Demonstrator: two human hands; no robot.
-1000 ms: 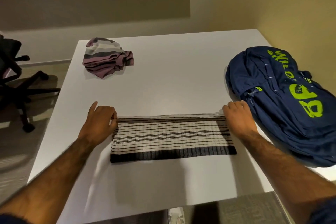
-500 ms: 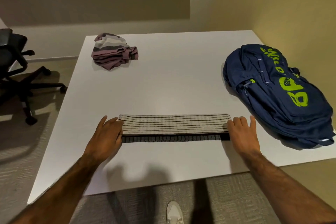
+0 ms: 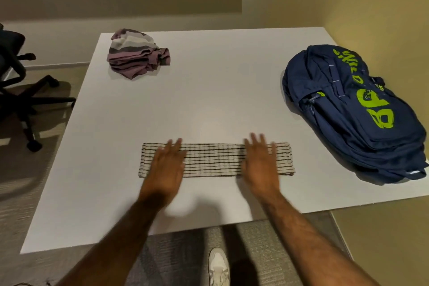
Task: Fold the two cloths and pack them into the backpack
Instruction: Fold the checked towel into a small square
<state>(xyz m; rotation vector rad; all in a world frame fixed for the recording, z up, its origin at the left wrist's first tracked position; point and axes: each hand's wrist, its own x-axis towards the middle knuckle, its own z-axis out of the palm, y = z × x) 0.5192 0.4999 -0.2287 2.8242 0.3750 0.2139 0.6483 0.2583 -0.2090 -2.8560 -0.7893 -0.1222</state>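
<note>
In the head view, a cream cloth with thin dark stripes [image 3: 216,159] is lying folded into a long narrow band near the front edge of the white table [image 3: 209,81]. The left hand [image 3: 166,167] is lying palm down over the band's left part, fingers straight and slightly spread, with the cloth's left end showing just beyond it. The right hand [image 3: 260,165] is lying the same way over the right part, fingers straight and fanned, with the cloth's right end sticking out past it. Neither hand is pinching the fabric; both are blurred, so how firmly they are pressing cannot be told. A second cloth, mauve and grey striped [image 3: 135,53], is sitting crumpled at the far left of the table, well apart from both hands. The navy backpack [image 3: 348,111] with green lettering is lying on its side at the table's right edge, near the right hand but not touching it.
</note>
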